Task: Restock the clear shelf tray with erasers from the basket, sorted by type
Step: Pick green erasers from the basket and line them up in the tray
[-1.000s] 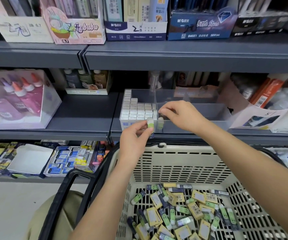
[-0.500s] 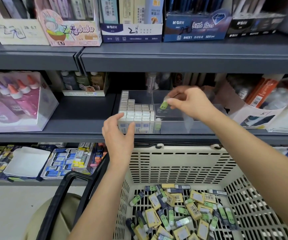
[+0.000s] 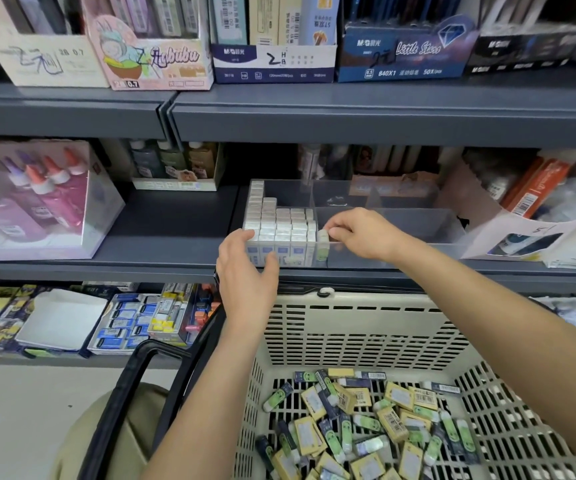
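Observation:
The clear shelf tray [image 3: 400,252] sits on the middle shelf. Its left compartment is packed with rows of white erasers [image 3: 279,223]. My right hand [image 3: 362,233] pinches a green eraser [image 3: 322,239] standing upright at the front left of the neighbouring compartment, against the divider. My left hand [image 3: 245,271] rests on the tray's front left corner with fairly straight fingers and holds nothing. Below, the cream basket [image 3: 348,327] holds several loose erasers [image 3: 366,427] in yellow, green and dark sleeves.
Glue bottles in a clear box [image 3: 33,202] stand at the left of the same shelf. Cardboard display boxes [image 3: 508,233] crowd the tray's right side. Pencil-lead boxes [image 3: 272,60] line the shelf above. The basket's black handle [image 3: 130,386] hangs at its left.
My left hand let go of its green eraser and moved onto the tray's front corner. My right hand carried a green eraser from the tray's back down to the front by the divider.

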A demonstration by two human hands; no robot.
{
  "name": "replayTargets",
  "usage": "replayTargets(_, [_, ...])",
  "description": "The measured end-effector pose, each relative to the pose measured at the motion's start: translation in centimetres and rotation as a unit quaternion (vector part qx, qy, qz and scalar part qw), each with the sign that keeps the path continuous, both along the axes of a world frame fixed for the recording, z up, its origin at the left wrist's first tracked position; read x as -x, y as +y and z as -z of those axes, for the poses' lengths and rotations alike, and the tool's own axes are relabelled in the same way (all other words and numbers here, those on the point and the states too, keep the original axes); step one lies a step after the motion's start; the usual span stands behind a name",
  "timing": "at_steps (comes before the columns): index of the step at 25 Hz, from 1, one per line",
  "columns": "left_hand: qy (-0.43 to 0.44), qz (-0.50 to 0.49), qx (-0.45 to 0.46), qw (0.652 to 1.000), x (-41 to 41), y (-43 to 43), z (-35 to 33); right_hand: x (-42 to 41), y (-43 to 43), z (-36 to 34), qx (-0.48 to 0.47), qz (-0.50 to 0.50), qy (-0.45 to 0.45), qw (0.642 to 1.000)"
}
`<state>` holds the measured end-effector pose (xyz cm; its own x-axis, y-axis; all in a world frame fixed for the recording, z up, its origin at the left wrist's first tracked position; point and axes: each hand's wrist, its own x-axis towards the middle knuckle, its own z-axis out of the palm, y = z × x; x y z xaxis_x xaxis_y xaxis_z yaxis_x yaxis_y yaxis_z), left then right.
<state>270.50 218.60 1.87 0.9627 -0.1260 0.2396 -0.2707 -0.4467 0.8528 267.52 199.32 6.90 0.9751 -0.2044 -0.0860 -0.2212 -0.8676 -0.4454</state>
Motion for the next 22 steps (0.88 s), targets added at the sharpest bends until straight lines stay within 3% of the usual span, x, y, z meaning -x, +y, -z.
replayTargets(4, [-0.007,0.014,0.004,1.0,1.0,0.3,-0.3,0.9,0.1,-0.5,-0.012,0.007,-0.022,1.0])
replayTargets(8, [-0.089,0.038,0.029,0.995,4.5,0.5,-0.1,4.2,0.7,-0.6,-0.072,0.056,-0.169,0.981])
replayTargets(10, [-0.06,0.107,0.03,0.992,7.0,0.1,0.9,7.3,1.4,0.2,-0.109,0.048,-0.234,0.965])
replayTargets(12, [-0.005,0.191,-0.022,0.981,8.6,-0.4,2.7,10.8,2.1,2.3,-0.146,0.029,-0.231,0.962])
replayTargets(14, [0.055,0.245,-0.086,0.964,9.4,-0.9,5.7,13.9,2.3,5.4,-0.161,0.021,-0.15,0.975])
replayTargets(17, [0.221,0.235,-0.151,0.935,9.7,-0.6,9.9,17.3,2.0,11.0,-0.062,-0.01,0.031,0.998])
replayTargets(20, [0.287,0.247,-0.26,0.888,9.9,0.6,13.5,19.3,1.5,15.5,0.001,-0.015,0.19,0.982])
replayTargets(22, [0.301,0.268,-0.287,0.869,10.2,1.1,15.0,19.9,1.2,17.1,0.006,-0.024,0.24,0.97])
